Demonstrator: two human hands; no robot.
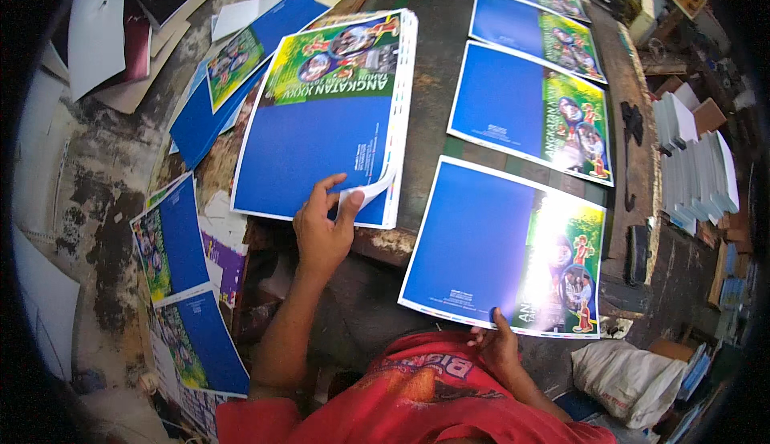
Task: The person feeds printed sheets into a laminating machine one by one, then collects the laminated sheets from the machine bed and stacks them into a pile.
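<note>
A thick stack of printed sheets, blue with a green picture panel, lies on the table at left of centre. The near right corner of its top sheet curls up and bares a white underside. My left hand is at this corner, thumb against the curl and forefinger bent over the sheet, which it appears to pinch. At the near right lies a single printed sheet of the same design, glossy with glare. My right hand grips its near edge, thumb on top and the other fingers partly hidden beneath.
Several matching sheets run in an overlapping row up the dark table. More prints lie to the left. White paper stacks stand at the right, above a pale sack. A dark strap-like object lies along the table's right side.
</note>
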